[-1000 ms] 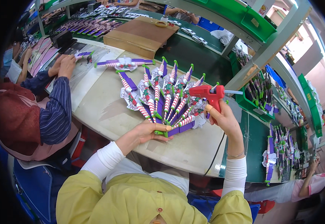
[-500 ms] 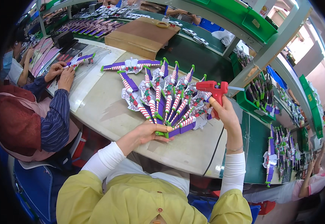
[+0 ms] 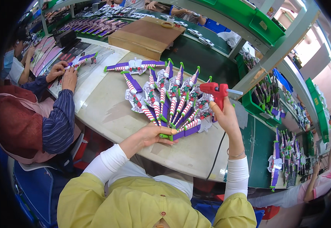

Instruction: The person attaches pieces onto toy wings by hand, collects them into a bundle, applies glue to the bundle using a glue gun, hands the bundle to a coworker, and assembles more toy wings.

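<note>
The winged plastic pieces (image 3: 180,105) lie fanned over the tabletop (image 3: 104,114), their near green tips gathered at the left hand (image 3: 150,135), which pinches them, thumb above and fingers below. The right hand (image 3: 227,116) grips the handle of a red glue gun (image 3: 213,89), whose nozzle end faces left above the white bodies; a pale glue stick (image 3: 234,92) projects from its rear. The pieces are probably light and stiff, with smooth wings that may slide over one another and slender joints that may snap if bent. The bunched tips offer a steady hold for the group; a single piece is likely best taken by its broad body. The gun is best held by the handle, clear of the presumably hot nozzle. A separate winged piece (image 3: 136,67) lies just beyond the fan. The gun's black cable (image 3: 216,158) hangs across the near edge and could snag. A cardboard box (image 3: 144,37) stands behind, and a grey post (image 3: 274,57) limits reach toward the green bin (image 3: 262,108) at right.
</note>
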The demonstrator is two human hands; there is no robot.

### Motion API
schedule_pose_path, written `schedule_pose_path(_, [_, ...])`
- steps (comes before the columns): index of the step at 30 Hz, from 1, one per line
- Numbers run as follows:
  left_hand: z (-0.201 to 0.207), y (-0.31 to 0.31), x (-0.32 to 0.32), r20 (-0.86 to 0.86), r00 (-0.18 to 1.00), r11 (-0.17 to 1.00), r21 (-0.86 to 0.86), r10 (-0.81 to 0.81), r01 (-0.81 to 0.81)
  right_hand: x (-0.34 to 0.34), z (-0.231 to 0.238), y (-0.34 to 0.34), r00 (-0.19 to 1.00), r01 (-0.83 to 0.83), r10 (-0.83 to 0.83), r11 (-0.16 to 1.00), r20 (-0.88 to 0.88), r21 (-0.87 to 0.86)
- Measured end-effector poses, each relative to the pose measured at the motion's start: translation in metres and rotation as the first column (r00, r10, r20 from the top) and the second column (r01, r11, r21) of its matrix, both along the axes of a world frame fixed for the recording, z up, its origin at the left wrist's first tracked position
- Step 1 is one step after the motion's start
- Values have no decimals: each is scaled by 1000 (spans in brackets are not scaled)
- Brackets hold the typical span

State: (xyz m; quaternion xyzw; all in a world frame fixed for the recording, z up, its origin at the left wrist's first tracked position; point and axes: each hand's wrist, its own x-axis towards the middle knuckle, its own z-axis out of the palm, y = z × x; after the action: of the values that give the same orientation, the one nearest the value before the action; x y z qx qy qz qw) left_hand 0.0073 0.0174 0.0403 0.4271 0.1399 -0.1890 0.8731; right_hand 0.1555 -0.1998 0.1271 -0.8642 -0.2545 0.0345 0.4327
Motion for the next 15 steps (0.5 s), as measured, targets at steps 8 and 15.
schedule_pose_path(8, [-3,1,0,2,1000,1000,-15,13,-13,-26,28,13,987,-141,140,990,-80,-11])
schedule_pose_path(15, [-5,-1,1,12,1000,999,-33,3,-2,-21,40,21,965,-222,204,970,-167,-97])
